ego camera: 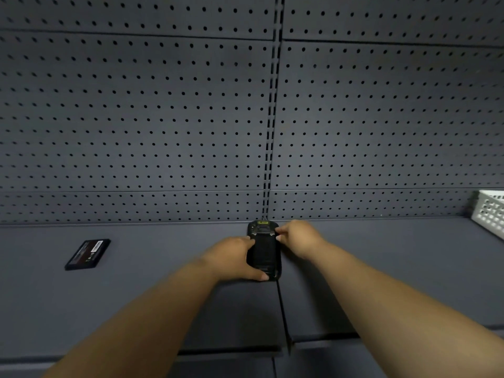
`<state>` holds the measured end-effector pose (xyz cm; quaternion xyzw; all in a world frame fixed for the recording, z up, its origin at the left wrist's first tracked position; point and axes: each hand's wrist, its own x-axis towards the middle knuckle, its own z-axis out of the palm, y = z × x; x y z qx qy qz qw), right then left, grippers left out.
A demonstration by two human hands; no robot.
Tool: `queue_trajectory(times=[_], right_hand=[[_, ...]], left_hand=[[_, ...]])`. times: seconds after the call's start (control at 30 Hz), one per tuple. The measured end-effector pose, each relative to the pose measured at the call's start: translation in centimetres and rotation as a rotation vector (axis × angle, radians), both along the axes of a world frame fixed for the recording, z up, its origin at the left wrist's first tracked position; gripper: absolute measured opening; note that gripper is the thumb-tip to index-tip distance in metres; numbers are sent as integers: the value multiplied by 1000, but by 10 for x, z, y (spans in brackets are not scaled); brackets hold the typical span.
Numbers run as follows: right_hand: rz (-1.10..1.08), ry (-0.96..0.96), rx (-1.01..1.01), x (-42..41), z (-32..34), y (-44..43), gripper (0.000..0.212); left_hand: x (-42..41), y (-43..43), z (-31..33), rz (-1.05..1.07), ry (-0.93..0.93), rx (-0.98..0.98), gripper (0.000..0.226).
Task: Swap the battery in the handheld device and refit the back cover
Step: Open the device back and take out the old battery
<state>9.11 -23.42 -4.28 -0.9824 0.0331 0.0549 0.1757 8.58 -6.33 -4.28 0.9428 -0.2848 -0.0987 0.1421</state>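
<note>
Overhead, grey pegboard wall [136,118] behind dark shelf [150,268].

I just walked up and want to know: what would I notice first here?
Two bare hands, left hand and right hand, clasp a black handheld device lying on the dark grey shelf. A flat black battery pack lies alone far left, before a huge grey pegboard wall.
</note>
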Motion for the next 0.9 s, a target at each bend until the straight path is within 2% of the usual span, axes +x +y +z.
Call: queue_trajectory(times=[0.4, 0.9], right_hand=[[109, 78, -295, 19, 9, -1, 34], [233, -55, -550, 21, 4, -5, 29]], left_hand=[[3, -1, -5, -30, -96, 26, 62], [5, -7, -14, -42, -144, -11, 60]])
